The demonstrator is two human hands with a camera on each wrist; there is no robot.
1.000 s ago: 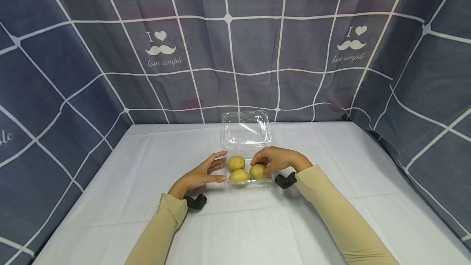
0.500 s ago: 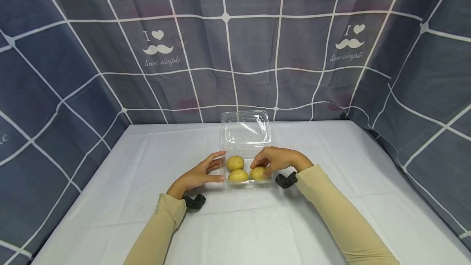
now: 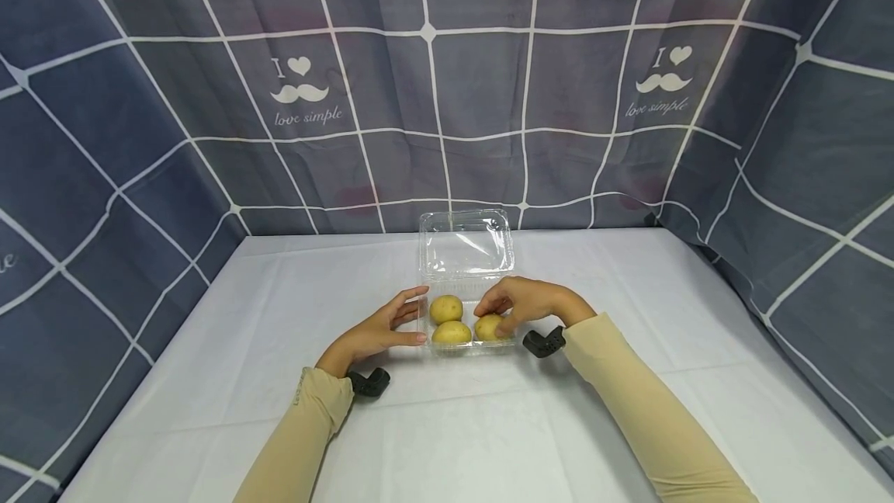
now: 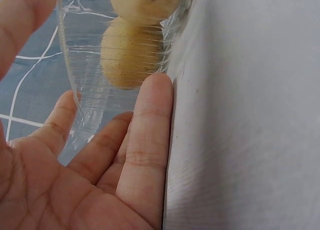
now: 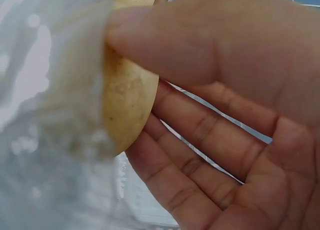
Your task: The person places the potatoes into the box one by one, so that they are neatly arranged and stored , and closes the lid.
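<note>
Potato (image 3: 485, 327): is being grasped by the right hand (image 3: 529, 302), between thumb and curled fingers, inside the box at that hand's side.
Box (image 3: 482, 350): clear plastic, is being flanked by both hands; its lid (image 3: 466, 245) is standing raised beyond them.
Far potato (image 3: 445, 309): is being contained in the box, opposite the left hand's fingers.
Near potato (image 3: 452, 333): is being contained there too, opposite the left thumb.
Left hand (image 3: 377, 330): is being held with fingers spread and loosely extended, nothing grasped, the tips at the box's side; how firmly the wall is being pressed cannot be told.
Sleeves: beige, are being worn behind the left hand (image 3: 296, 441) and the right hand (image 3: 649, 410).
White cloth (image 3: 447, 441): is being spread beneath both hands.
Checked curtain (image 3: 482, 91): is hanging beyond the hands.
</note>
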